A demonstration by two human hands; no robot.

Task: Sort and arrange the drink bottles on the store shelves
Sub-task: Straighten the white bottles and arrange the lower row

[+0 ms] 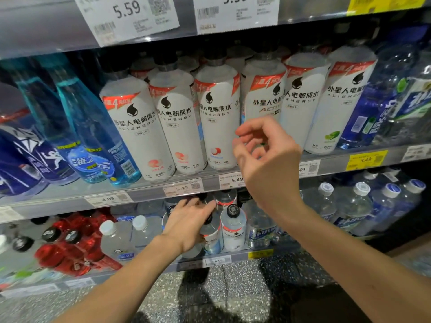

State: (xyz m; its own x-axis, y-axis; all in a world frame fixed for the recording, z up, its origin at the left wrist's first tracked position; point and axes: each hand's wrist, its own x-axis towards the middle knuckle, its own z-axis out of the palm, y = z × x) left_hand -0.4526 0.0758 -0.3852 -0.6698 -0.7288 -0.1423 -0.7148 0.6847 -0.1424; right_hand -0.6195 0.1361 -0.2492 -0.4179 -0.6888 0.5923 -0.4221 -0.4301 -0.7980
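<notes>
Front row of the middle shelf, as far as I can count: six white Alienergy bottles (217, 117), more standing behind them, number not readable. Two tall turquoise bottles (93, 127) to their left. Two price tags reading 5.49 (182, 188) on that shelf's edge, one reading 4.09 (107, 198), one yellow tag reading 3.49 (366, 159). Lower shelf: red bottles (77, 248), count unclear; four blue-and-white capped water bottles (359, 206) visible at the right.
</notes>
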